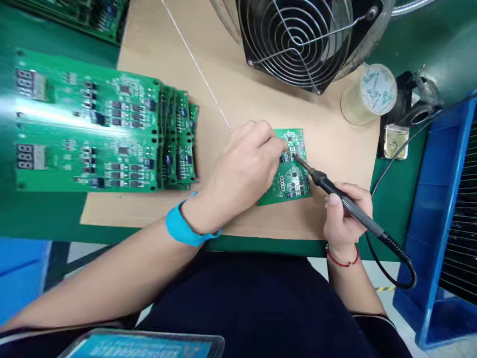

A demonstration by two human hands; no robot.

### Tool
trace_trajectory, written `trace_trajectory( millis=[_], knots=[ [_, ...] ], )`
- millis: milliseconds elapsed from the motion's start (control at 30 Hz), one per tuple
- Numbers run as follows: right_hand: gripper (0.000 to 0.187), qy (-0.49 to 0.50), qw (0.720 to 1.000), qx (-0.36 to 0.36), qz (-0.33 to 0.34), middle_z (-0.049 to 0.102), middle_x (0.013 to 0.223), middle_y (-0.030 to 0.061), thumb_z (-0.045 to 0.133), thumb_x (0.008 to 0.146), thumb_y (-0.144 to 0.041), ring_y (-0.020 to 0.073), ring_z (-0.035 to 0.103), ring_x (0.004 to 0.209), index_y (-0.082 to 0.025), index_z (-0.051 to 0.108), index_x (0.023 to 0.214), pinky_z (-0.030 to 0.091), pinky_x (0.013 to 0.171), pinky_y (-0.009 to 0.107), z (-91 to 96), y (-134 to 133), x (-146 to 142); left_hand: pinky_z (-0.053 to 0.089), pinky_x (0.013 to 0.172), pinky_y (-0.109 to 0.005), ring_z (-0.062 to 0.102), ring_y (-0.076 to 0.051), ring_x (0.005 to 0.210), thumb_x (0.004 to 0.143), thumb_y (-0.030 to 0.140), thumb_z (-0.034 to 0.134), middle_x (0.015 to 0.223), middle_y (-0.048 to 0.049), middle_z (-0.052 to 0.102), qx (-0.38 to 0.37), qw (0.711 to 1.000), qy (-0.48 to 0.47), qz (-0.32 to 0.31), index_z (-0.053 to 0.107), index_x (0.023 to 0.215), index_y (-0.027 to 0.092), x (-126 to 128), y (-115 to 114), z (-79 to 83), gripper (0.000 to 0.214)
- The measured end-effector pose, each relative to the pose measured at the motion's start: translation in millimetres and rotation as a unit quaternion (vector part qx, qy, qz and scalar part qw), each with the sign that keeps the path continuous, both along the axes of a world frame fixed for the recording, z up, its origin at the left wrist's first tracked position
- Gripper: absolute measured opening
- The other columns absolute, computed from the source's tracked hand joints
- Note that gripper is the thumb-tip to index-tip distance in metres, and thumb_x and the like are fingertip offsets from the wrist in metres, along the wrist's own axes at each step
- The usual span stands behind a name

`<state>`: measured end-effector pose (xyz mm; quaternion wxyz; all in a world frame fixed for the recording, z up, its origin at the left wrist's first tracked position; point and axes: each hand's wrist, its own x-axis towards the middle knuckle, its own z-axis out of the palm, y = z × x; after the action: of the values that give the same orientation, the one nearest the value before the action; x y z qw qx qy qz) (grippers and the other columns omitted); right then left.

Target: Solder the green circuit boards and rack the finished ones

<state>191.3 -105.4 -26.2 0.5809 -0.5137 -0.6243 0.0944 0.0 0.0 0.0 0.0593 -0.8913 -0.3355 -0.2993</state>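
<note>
A green circuit board (294, 181) lies on brown cardboard in front of me, partly covered by my left hand (242, 166). That hand is closed in a pinch over the board, with a thin, pale solder wire (196, 62) running into it from the far side. The wire's end is hidden by the fingers. My right hand (346, 219) grips the handle of a soldering iron (359, 213). The iron's tip meets the board's upper right part, close to small components and near my left fingertips. A blue band circles my left wrist.
Stacked circuit boards (87, 159) stand on the left, with more boards (100, 20) behind. A fan (298, 42) sits at the back. A tape roll (378, 92), an iron holder (423, 102) with sponge, and a blue crate (419, 199) are on the right.
</note>
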Motion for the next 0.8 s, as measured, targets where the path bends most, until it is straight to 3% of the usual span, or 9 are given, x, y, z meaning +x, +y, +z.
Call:
trace_trajectory(
  millis=[267, 500, 800],
  knots=[
    [0.021, -0.001, 1.000, 0.004, -0.021, 0.065, 0.091, 0.0039, 0.066, 0.094, -0.017, 0.0074, 0.065, 0.076, -0.014, 0.063, 0.114, 0.053, 0.067, 0.019, 1.4, -3.1, -1.0, 0.050, 0.072, -0.035, 0.054, -0.022, 0.083, 0.095, 0.002, 0.043, 0.088, -0.0098, 0.058, 0.016, 1.000, -0.015, -0.015, 0.063, 0.094, 0.011, -5.6, -0.1, 0.0, 0.022],
    [0.018, -0.003, 1.000, 0.010, -0.009, 0.063, 0.088, 0.0027, 0.065, 0.093, -0.015, 0.0044, 0.060, 0.072, -0.012, 0.062, 0.111, 0.048, 0.063, 0.017, 3.8, -2.7, -1.0, 0.049, 0.073, -0.037, 0.054, -0.022, 0.084, 0.093, 0.001, 0.047, 0.091, -0.0081, 0.060, -0.007, 1.000, 0.005, -0.022, 0.058, 0.105, 0.010, -4.0, -1.8, 0.4, 0.019],
    [0.017, -0.008, 1.000, -0.003, -0.017, 0.064, 0.090, 0.0023, 0.064, 0.094, -0.016, 0.0042, 0.059, 0.073, -0.013, 0.062, 0.111, 0.049, 0.064, 0.018, 8.0, -4.3, -1.8, 0.047, 0.070, -0.037, 0.049, -0.022, 0.079, 0.096, 0.002, 0.050, 0.086, -0.0070, 0.059, -0.004, 1.000, 0.001, -0.019, 0.059, 0.104, 0.011, 1.5, -4.5, -4.3, 0.015]
  ],
)
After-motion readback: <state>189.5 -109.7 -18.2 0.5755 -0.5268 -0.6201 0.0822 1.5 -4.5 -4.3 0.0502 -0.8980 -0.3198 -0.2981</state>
